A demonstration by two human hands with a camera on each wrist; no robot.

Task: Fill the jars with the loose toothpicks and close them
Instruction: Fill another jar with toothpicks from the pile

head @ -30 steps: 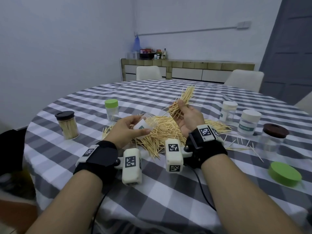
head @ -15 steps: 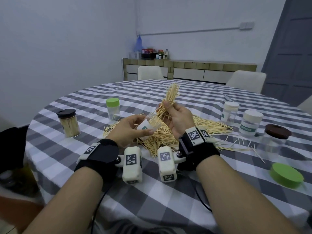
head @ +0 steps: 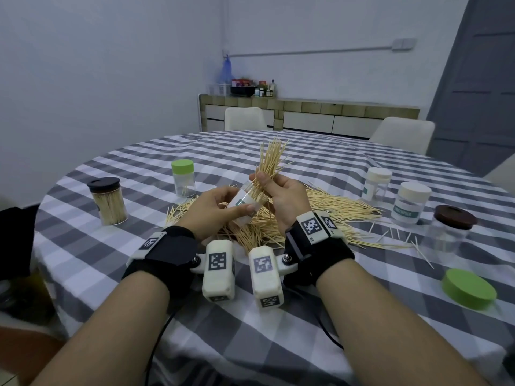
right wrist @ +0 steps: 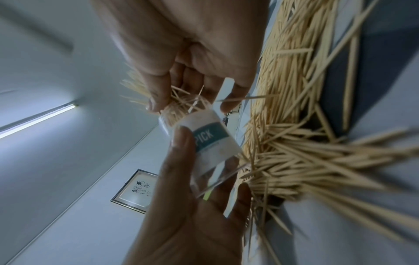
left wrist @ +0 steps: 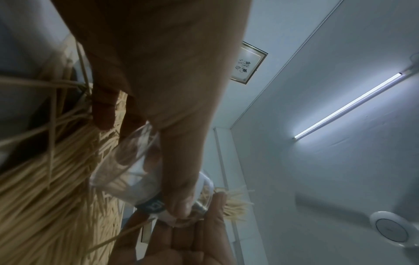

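The right grip (head: 281, 193) pinches a toothpick bundle (head: 269, 165), now brought from above the pile (head: 328, 201) on the counter (head: 139, 277) into the tilted jar (head: 245, 201) held by the left grip (head: 211, 210); filling looks underway.

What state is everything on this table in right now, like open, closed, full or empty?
Held jar: lidless, tilted, being filled.
Bundle: gripped, lower ends at the jar mouth.
Left hand: holds the jar.
Right hand: grips the bundle.
Pile: loose on the cloth.
Black-lid jar: closed, full.
Green-lid jar: closed, few picks.
Two white-lid jars: closed.
Brown-lid jar: lid on, looks empty.
Green lid: lying loose.
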